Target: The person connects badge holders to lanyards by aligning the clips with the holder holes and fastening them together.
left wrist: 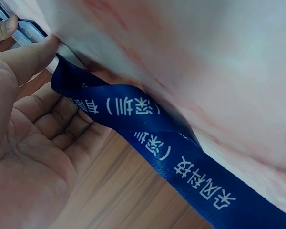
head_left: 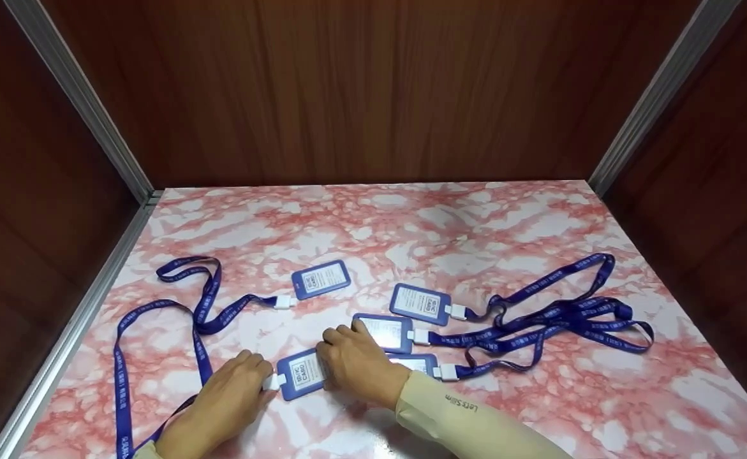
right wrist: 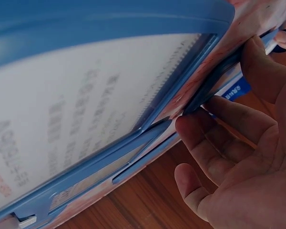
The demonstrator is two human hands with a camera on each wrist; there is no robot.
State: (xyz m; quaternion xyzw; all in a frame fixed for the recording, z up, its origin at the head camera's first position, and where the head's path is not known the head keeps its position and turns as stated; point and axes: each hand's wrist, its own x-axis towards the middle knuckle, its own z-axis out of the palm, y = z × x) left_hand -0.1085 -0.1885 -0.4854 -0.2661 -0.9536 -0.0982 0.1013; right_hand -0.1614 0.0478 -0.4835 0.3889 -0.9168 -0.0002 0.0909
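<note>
In the head view my left hand (head_left: 229, 398) pinches a white lanyard clip (head_left: 273, 382) between thumb and fingers. From that clip a blue lanyard strap (left wrist: 133, 114) with white lettering trails past the palm in the left wrist view. The clip is right at the short edge of a blue badge holder (head_left: 301, 375). My right hand (head_left: 357, 363) grips the other end of this holder, thumb (right wrist: 257, 59) on one face and fingers on the other, covering part of its card. Above them lies a separate badge holder (head_left: 321, 279) with no strap. A loose lanyard's white clip (head_left: 282, 302) lies close by it.
Three more badge holders, an upper (head_left: 420, 303), a middle (head_left: 383, 333) and a lower one (head_left: 419, 363), lie right of centre, the lower two partly behind my right hand. Their tangled lanyards (head_left: 558, 319) spread rightward. Brown panels (head_left: 373, 95) enclose the marbled table (head_left: 475, 223).
</note>
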